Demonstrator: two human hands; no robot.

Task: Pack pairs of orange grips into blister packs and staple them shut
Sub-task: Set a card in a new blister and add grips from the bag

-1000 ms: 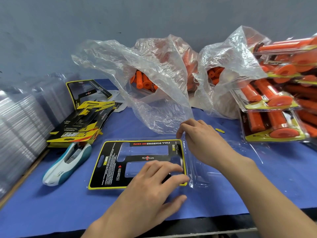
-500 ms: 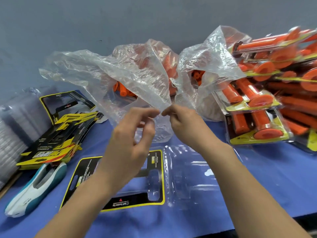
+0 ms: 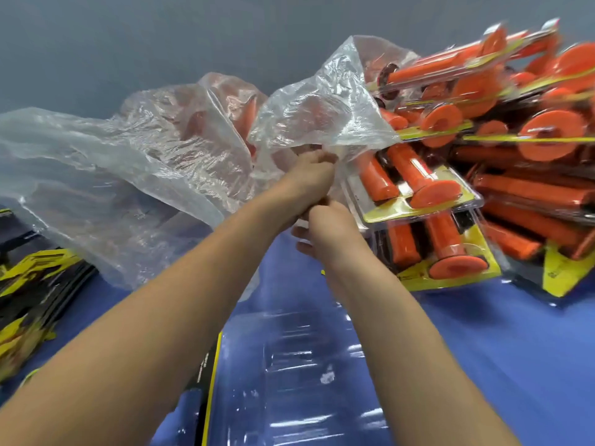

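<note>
My left hand (image 3: 310, 175) reaches up to the mouth of the right clear plastic bag (image 3: 325, 104), its fingers curled on the film's edge. Just below it, my right hand (image 3: 326, 228) has its fingers curled at the bag's lower edge, partly hidden behind my left wrist. Loose orange grips (image 3: 246, 115) show faintly through the film between the two bags. An open clear blister pack (image 3: 289, 365) lies on the blue table in front of me, with the black and yellow card insert (image 3: 206, 384) beside it on the left.
A second, larger plastic bag (image 3: 128, 181) sprawls to the left. Several finished packs of orange grips (image 3: 434, 194) are piled at the right. A stack of yellow and black cards (image 3: 29, 294) sits at the left edge. A grey wall stands behind.
Both hands left the card and blister pack, rose to the bags and moved right and further away to the right bag's mouth. The view has swung closer and rightward.
</note>
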